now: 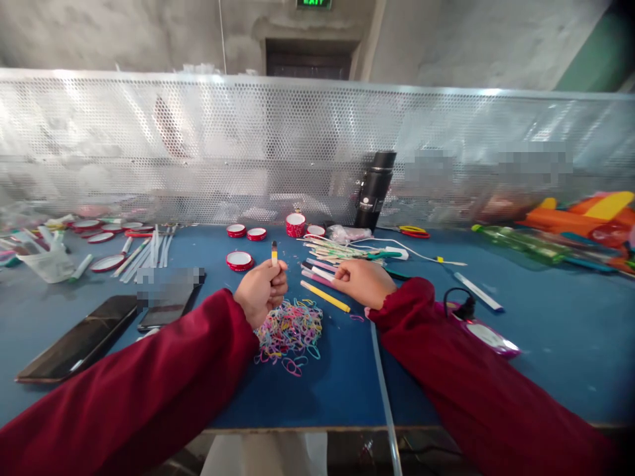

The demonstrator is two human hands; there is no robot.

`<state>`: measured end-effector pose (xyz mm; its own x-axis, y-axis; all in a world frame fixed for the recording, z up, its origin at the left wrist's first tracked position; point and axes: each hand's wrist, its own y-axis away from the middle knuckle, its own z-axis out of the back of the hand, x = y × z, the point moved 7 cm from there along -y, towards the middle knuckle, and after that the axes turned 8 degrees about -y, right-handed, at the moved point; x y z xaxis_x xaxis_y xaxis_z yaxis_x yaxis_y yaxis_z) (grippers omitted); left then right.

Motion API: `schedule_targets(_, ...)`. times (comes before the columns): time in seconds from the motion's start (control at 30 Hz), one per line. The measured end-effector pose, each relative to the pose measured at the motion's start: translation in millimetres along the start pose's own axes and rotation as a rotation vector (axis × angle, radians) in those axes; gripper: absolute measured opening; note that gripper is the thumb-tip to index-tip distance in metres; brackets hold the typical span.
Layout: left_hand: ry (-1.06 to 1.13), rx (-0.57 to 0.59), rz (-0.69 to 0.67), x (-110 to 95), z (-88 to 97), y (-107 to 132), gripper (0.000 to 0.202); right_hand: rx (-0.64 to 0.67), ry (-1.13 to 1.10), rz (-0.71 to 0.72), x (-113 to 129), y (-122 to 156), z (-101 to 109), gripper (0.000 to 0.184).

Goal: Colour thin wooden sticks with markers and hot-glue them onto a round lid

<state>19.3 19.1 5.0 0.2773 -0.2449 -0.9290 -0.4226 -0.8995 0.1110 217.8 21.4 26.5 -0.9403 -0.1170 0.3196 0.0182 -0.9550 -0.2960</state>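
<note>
Upright in my left hand (262,291) is a slim marker pen (274,256), its dark tip and yellow band showing above the curled fingers. Just below that hand lies a heap of small coloured rubber bands (295,330). My right hand (366,281) reaches down to a row of marker pens, its fingertips pinched at the end of a white marker pen (322,272). In front of it, a yellow marker pen (325,296) lies slantwise on the blue table. Behind the right hand is a bundle of thin pale sticks (330,250).
Small red round tins (239,260) stand beyond my left hand. Two phones (82,337) lie at left, near a white cup of pens (47,261). A black flask (376,192) stands before the perforated metal screen (198,145). Scissors (415,231) and a purple device (489,335) are at right.
</note>
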Motion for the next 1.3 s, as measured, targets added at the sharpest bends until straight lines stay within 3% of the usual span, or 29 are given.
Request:
schedule_targets(0.23, -0.068, 0.026, -0.069, -2.8, -3.8, 0.7, 0.005, -0.065, -0.126, 0.07, 1.3, 1.1, 2.1, 0.015)
schedule_targets(0.53, -0.07, 0.032, -0.074, -3.3, -3.9, 3.1, 0.008, 0.021, -0.042, -0.037, -9.3, -0.4, -5.5, 0.014)
schedule_targets(0.8, -0.061, 0.026, -0.068, -4.5, -4.9, 5.0, 0.011, 0.077, -0.019, -0.039, -9.0, -0.1, -10.5, 0.018)
schedule_targets(0.9, -0.053, 0.027, -0.065, -3.6, -4.2, 4.4, 0.01, 0.017, -0.01, -0.027, -15.8, -4.7, -6.9, 0.023)
schedule_targets(1.03, -0.041, 0.026, -0.054, -2.3, -3.4, 3.5, 0.008, -0.094, 0.036, -0.032, -29.9, -12.8, -0.1, 0.015)
schedule_targets(1.3, -0.026, 0.025, -0.058, -2.1, -1.4, 0.5, 0.005, -0.108, 0.095, -0.031, -45.7, -22.2, -7.4, 0.013)
